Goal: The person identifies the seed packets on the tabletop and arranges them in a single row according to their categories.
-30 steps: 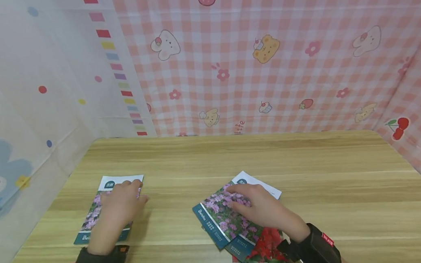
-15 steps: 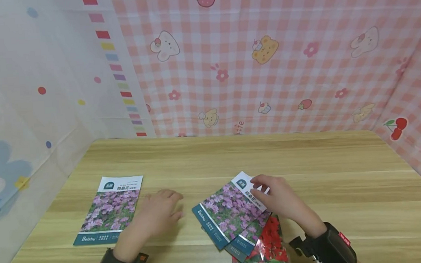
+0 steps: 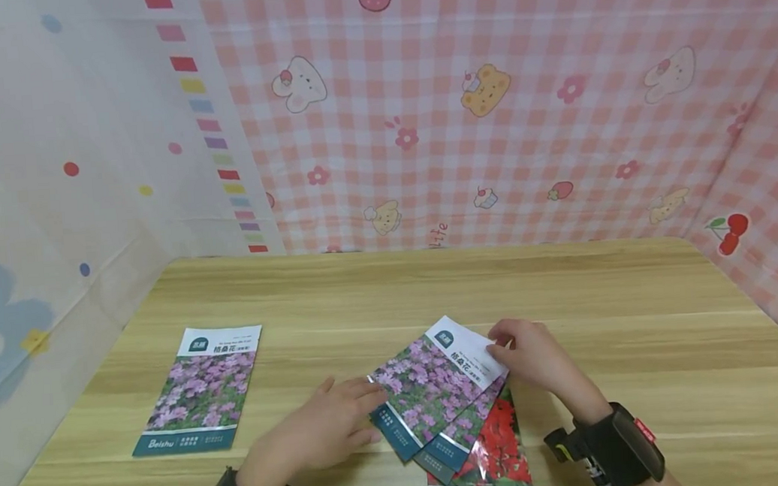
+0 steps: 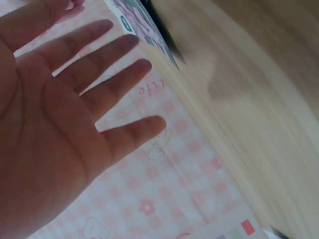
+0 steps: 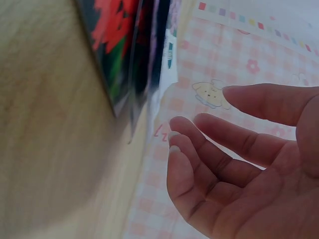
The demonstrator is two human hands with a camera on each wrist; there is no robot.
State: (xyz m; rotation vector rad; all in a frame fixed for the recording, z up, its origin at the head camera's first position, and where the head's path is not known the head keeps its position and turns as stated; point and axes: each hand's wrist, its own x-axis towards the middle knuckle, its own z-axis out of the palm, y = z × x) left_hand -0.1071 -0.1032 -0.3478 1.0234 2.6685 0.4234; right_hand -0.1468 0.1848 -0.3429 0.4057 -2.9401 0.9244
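A seed packet with pink flowers (image 3: 433, 390) lies slanted on top of a loose fan of packets. Under it shows part of another pink-flower packet (image 3: 466, 437), and lowest a packet with red flowers (image 3: 501, 450). My left hand (image 3: 330, 428) has its fingers spread, fingertips right at the left edge of the top packet; the left wrist view shows a bare palm. At the white right-hand corner, my right hand (image 3: 539, 353) has its fingertips close to the packets. In the right wrist view its thumb (image 5: 264, 99) stands apart from loosely bent fingers, with nothing between.
A separate pink-flower packet (image 3: 199, 392) lies flat on the left of the wooden table (image 3: 338, 292). Behind the table hangs a pink checked cloth (image 3: 438, 164), and a white printed cloth (image 3: 109, 217) covers the left side.
My left hand has left the separate packet and moved right to the fanned packets. My right hand has moved from over the top packet to its right-hand corner.
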